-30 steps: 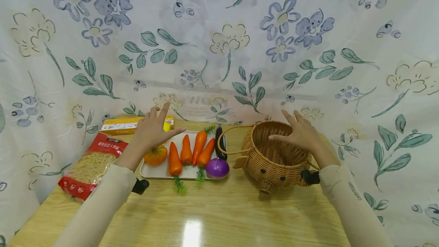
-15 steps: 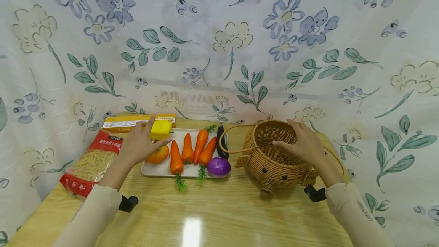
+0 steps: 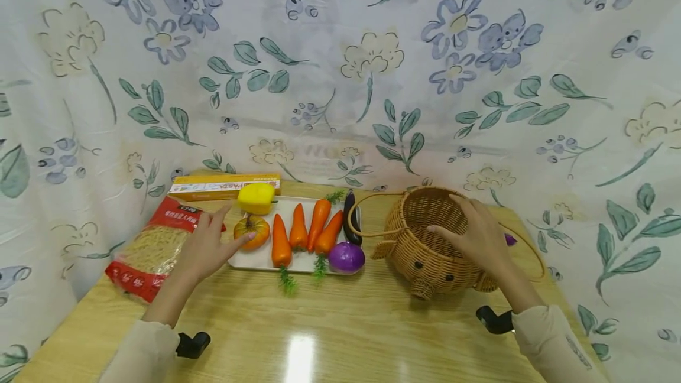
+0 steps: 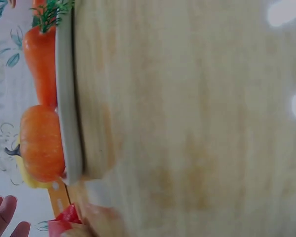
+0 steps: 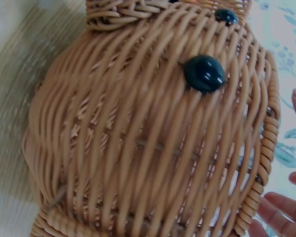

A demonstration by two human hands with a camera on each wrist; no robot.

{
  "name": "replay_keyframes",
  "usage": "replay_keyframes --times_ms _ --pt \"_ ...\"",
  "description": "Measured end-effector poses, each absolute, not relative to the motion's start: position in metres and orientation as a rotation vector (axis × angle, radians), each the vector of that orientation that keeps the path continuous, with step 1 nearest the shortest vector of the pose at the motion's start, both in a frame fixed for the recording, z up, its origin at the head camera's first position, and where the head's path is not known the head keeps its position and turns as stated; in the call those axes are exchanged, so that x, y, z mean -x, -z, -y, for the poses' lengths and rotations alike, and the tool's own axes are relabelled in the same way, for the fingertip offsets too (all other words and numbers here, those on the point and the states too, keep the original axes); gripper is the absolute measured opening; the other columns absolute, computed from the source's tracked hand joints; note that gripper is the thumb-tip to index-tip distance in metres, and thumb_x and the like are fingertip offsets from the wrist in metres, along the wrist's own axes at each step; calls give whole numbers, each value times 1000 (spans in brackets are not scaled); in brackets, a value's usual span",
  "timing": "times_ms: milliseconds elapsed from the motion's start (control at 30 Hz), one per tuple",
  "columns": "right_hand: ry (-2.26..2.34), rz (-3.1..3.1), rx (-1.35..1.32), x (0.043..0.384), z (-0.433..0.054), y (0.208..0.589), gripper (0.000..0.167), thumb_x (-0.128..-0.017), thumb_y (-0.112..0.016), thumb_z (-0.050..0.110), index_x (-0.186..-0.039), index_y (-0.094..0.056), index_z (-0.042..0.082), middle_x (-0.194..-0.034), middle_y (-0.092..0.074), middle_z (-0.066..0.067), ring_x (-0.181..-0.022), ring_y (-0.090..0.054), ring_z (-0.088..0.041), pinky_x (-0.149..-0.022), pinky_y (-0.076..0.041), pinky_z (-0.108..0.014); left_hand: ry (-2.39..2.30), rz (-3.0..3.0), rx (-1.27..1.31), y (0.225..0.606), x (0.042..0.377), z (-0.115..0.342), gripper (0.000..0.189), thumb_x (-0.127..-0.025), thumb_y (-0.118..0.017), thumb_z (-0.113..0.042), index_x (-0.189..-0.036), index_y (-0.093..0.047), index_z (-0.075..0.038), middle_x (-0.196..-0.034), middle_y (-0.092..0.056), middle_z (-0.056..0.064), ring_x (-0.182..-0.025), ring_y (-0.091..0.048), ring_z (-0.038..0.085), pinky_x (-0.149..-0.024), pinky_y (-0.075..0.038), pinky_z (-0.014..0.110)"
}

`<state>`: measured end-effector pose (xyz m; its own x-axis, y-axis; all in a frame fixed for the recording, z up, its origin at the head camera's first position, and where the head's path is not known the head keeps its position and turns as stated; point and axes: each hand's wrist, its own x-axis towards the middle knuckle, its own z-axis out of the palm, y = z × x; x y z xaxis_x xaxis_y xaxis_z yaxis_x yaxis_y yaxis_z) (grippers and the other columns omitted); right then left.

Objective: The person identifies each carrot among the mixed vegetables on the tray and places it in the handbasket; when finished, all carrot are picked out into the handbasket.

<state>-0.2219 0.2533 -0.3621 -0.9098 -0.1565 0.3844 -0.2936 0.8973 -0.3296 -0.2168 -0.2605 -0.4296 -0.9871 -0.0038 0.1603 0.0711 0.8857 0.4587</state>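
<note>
My left hand [image 3: 204, 250], thumb and fingers spread, hovers between the red pasta bag [image 3: 154, 247] and the tray [image 3: 250, 265]. It holds nothing, and its thumb overlaps the orange pumpkin [image 3: 252, 230] in the head view. In the left wrist view its fingertips [image 4: 2, 215] show at the lower left corner. My right hand [image 3: 481, 238] is over the right side of a wicker pig-shaped basket [image 3: 425, 265], fingers apart and nothing in them. The right wrist view has the basket's woven side [image 5: 153, 128] close up, with fingers [image 5: 281, 212] beside its rim; contact cannot be told.
On the tray lie several orange carrots [image 3: 281, 241], a purple onion-like vegetable [image 3: 347, 257], a dark eggplant [image 3: 351, 217] and a yellow bell pepper [image 3: 256, 198]. A yellow pasta box [image 3: 223, 185] lies behind. A purple object [image 3: 509, 239] shows right of the basket.
My left hand has drawn back, down and left from the tray, uncovering the yellow pepper and pumpkin. The right hand has shifted slightly right and down. The head view has turned a little left.
</note>
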Motion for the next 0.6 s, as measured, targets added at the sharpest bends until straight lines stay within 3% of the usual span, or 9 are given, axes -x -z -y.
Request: replay_keyframes --times_ms 233,500,600 --pt "-571 2682 -330 218 -251 364 84 -82 -77 51 -142 -48 0 -139 -50 -28 -124 -49 -48 -91 -45 -63 956 2869 -16 447 206 260 93 -88 -64 -62 -148 -34 3 -132 -38 30 -92 -57 31 -66 -47 36" --pt "-600 2668 -325 214 -248 366 81 -82 -77 50 -141 -50 2 -138 -51 -26 -119 -52 -49 -85 -47 -62 1262 2813 -110 466 203 261 74 -88 -75 -32 -137 -41 11 -124 -47 31 -100 -60 38 -79 -51 42" --pt "-613 2668 -325 212 -247 367 80 -82 -77 49 -141 -51 2 -136 -52 -26 -117 -53 -49 -86 -47 -62 1313 2818 -148 472 205 263 70 -87 -76 -29 -136 -43 9 -122 -49 31 -105 -57 39 -82 -49 44"
